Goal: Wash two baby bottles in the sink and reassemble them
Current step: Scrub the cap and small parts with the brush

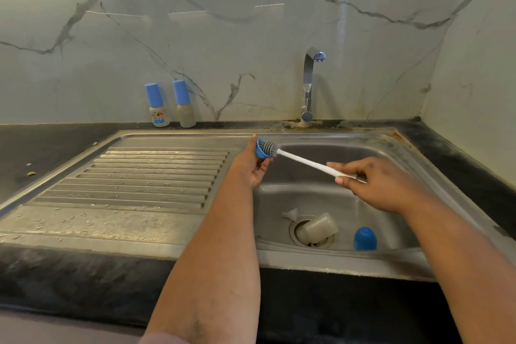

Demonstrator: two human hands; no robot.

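Left hand (255, 166), at frame centre above the basin's left edge, fingers curled round a blue screw ring (262, 149), open side facing right. Right hand (375, 183), right of centre, pinching the white handle of a bottle brush (304, 161); grey bristle head pushed into the ring, long axis running from upper left down to lower right.

Low in the steel sink (391, 145): a clear bottle body (318, 227) lying on its side over the drain, mouth toward lower left; a clear teat (290, 214) just left of it; a blue cap (365, 238) near it on the right, dome up. Open basin floor between these and the back wall; ribbed drainboard (156, 176) at left bare but for droplets.

Upper left of centre, against the marble wall, two assembled baby bottles (158, 105) (184, 103) upright, almost touching, blue caps on. Left one printed with a cartoon and blue lettering, too small to read. Chrome tap (308, 84) behind the basin, spout toward the viewer.
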